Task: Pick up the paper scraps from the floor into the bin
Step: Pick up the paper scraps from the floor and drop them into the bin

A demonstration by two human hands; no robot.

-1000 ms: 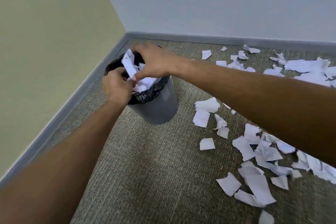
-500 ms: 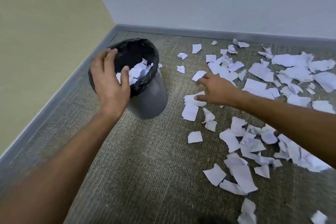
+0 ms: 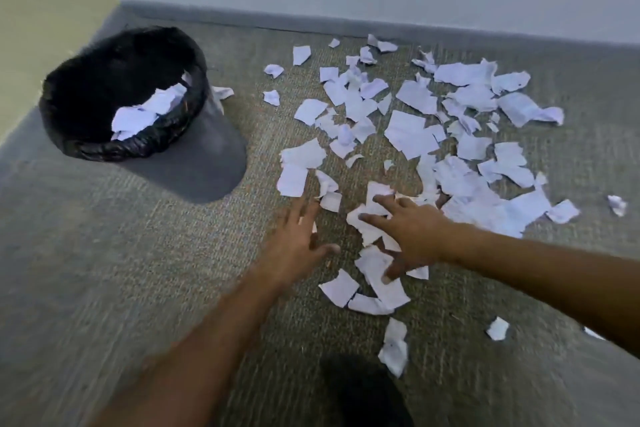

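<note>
A grey bin [image 3: 194, 163] with a black liner stands at the left near the room's corner, with several white scraps inside it. Many white paper scraps [image 3: 408, 132] are spread over the carpet to its right. My left hand [image 3: 298, 239] hovers open, fingers spread, just left of a cluster of scraps. My right hand [image 3: 408, 236] lies spread on top of scraps [image 3: 374, 267] in the middle of the floor, fingers apart and pressing down on them. Neither hand grips anything.
Grey-green carpet [image 3: 138, 288] covers the floor. A grey baseboard [image 3: 311, 22] runs along the pale far wall, and a yellow-green wall [image 3: 41, 10] stands at the left. A dark shape [image 3: 367, 392] sits at the bottom edge.
Both hands left the bin. My left hand let go of its rim and moved right and down to the floor scraps. My right hand came nearer onto a scrap cluster.
</note>
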